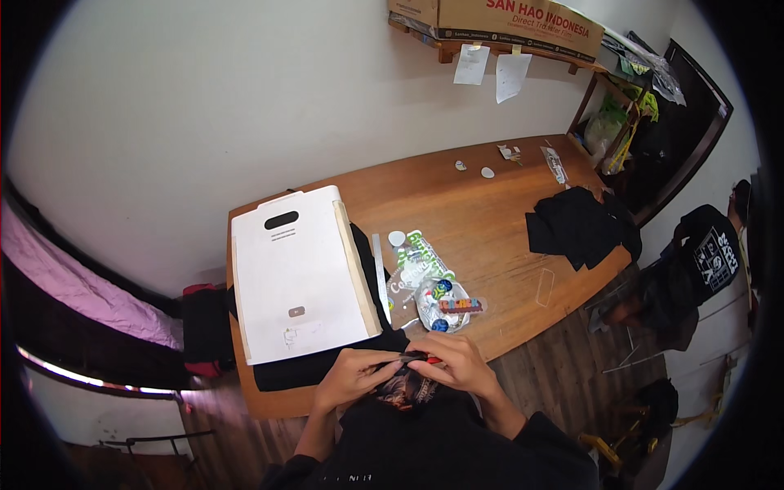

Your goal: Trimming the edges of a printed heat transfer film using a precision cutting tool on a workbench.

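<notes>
In front of my chest my two hands meet, just off the table's near edge. My left hand (357, 378) is closed, thumb and fingers pinching a small dark piece (413, 356) whose kind I cannot make out. Fingers bent, my right hand (463, 362) closes on the other side of it, with a small red object (434, 360) showing beneath the fingers. A black garment (286, 371) lies on the table under a large white board (302, 265) with a dark oval slot. Right of the board lie printed transfer film pieces (425, 257) and a clear plastic bag (433, 304).
The wooden table (482, 220) also bears a ruler (380, 273), a heap of black cloth (576, 224) and paper scraps (510, 153). A cardboard box (518, 28) stands on a shelf above. Another person (698, 253) is at the right.
</notes>
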The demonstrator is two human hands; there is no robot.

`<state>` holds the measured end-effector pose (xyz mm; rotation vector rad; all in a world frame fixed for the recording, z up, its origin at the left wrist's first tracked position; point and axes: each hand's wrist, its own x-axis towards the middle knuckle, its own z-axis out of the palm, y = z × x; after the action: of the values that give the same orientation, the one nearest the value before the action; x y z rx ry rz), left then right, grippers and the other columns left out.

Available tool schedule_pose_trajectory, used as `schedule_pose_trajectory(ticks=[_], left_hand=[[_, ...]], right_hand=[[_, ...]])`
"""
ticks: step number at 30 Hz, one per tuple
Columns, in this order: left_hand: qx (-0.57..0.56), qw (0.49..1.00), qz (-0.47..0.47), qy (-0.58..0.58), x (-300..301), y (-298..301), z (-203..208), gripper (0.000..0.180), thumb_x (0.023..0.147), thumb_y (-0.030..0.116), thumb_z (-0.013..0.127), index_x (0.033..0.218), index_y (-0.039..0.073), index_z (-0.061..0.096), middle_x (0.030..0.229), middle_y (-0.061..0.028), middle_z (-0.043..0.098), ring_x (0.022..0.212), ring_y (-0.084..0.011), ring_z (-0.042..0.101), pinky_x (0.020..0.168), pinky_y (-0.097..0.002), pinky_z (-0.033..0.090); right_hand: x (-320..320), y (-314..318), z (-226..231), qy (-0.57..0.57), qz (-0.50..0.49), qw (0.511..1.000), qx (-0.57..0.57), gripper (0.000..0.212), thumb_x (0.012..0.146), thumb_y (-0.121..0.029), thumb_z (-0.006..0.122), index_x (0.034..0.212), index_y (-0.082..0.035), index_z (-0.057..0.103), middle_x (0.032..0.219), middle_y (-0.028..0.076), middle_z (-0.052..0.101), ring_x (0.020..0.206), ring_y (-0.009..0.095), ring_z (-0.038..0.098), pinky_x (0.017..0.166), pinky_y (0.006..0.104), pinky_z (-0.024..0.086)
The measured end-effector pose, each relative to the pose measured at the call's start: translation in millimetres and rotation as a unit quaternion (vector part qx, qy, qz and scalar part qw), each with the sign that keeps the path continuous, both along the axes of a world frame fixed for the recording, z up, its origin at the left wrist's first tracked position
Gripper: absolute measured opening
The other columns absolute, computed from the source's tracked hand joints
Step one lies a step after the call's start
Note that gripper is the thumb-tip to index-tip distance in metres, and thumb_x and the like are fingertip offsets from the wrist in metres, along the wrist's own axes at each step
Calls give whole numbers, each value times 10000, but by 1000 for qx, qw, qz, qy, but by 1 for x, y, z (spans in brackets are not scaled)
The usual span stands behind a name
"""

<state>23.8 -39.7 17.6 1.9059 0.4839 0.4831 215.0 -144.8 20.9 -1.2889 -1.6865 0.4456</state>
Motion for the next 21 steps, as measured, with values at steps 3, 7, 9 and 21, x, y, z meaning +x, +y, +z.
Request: schedule_pose_trajectory(ticks=[3, 7, 9, 21], left_hand=[[-3, 1000, 0, -2, -1, 0, 1, 201, 828, 115, 670, 1019, 55, 688, 665, -110, 633, 471, -85, 459, 442, -235, 358], [-6, 1000, 7, -10, -3, -1, 0, 200, 828, 117, 669, 1019, 60, 690, 651, -105, 624, 467, -82, 448, 438, -236, 348], [0, 1000, 8, -10, -4, -1, 0, 199, 828, 117, 669, 1018, 61, 691, 646, -103, 621, 463, -81, 441, 435, -237, 343], [-10, 999, 36, -12, -1, -4, 6, 189, 839, 131, 670, 1005, 44, 693, 590, -58, 568, 458, -60, 377, 430, -227, 302]], right_hand=[[-2, 3, -1, 12, 5, 1000, 12, 212, 773, -109, 707, 924, 11, 621, 751, 117, 597, 622, 256, 587, 530, 320, 446], [-3, 3, -1, 7, 4, 1000, 10, 224, 771, -117, 710, 932, 10, 618, 758, 119, 598, 628, 260, 590, 536, 319, 451], [-4, 3, 0, 9, 5, 1000, 10, 226, 771, -119, 710, 931, 10, 616, 762, 120, 597, 640, 262, 594, 544, 317, 454], [-1, -5, 9, 30, -51, 998, -18, 338, 776, -191, 711, 1066, -31, 640, 897, 114, 617, 769, 247, 618, 647, 316, 491]])
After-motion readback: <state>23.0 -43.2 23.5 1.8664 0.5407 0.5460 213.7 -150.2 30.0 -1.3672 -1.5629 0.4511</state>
